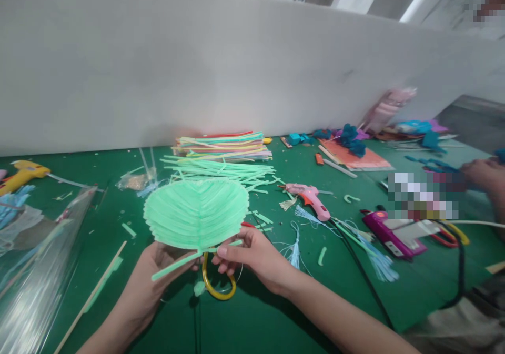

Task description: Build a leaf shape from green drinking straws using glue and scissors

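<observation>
A light green fan-shaped piece [196,212] made of glued strips is held flat above the green table. My left hand [152,277] supports it from underneath at its lower edge. My right hand [248,254] pinches a loose green strip [185,262] that lies across the base of the fan. Yellow-handled scissors [218,286] lie on the table just below both hands.
Green strips [221,171] and a stack of coloured strips [224,144] lie behind the fan. A pink glue gun [310,199], a purple glue gun [389,230] and a yellow one [21,175] lie around. Clear plastic sleeves [35,270] sit left. Another person's hand [483,178] is far right.
</observation>
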